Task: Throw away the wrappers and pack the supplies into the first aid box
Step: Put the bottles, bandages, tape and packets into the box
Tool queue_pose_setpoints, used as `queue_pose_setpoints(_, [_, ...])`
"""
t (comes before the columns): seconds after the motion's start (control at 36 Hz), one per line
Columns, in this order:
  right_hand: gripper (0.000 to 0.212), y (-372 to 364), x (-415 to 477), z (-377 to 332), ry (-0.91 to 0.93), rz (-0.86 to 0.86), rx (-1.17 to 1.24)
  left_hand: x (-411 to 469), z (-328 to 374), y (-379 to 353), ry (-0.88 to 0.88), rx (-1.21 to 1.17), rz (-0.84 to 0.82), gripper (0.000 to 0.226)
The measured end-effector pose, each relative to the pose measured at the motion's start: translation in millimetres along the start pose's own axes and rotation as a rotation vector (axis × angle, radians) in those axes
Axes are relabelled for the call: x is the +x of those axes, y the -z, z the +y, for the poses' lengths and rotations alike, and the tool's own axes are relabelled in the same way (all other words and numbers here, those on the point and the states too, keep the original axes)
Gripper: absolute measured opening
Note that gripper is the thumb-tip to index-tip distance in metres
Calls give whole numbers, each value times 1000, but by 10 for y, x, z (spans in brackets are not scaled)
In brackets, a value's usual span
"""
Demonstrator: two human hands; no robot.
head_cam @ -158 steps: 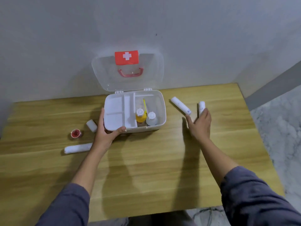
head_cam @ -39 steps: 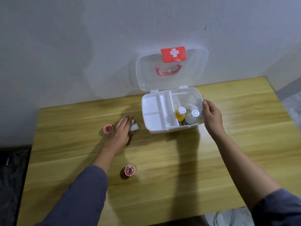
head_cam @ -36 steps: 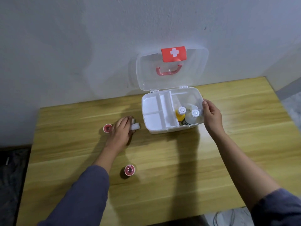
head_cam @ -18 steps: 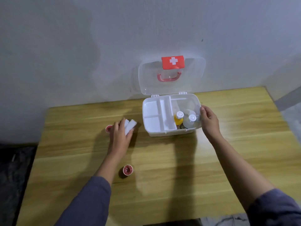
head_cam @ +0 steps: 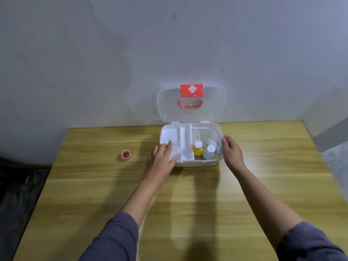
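Gripping a white bandage roll (head_cam: 174,151) over the box's (head_cam: 190,163) front-left compartment, the left hand's (head_cam: 161,160) fingers curl closed; right hand (head_cam: 231,152) fingers clasp the box's right wall.

A white first aid box (head_cam: 190,162) sat open on the table, its clear lid (head_cam: 211,108) upright with a red cross label. A yellow bottle (head_cam: 197,150) and a clear bottle (head_cam: 209,152) stood in its right compartment. A white bandage roll (head_cam: 174,152) lay tilted in the front left compartment, and a small red tape roll (head_cam: 125,154) lay well left of the box.
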State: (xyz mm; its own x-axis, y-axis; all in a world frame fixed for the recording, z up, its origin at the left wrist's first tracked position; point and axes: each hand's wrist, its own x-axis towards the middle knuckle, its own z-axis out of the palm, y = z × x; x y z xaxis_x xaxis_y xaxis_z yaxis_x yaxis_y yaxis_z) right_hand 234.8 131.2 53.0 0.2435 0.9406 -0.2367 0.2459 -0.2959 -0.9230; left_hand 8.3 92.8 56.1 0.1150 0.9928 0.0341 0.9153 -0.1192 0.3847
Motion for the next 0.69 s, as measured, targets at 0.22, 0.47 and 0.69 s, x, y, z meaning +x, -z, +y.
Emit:
queue_pose_setpoints(0.22, [29,40,26,9,14,-33,-1,16,105,-67,27,-99,99,46])
queue_pose_setpoints(0.47, [29,100,95,66,31,-76,8,373,566,-104,187,-394,202,43])
queue_pose_setpoints(0.69, [28,140,146,94,36,-123,21,572,640,-250,396,-510,185,48])
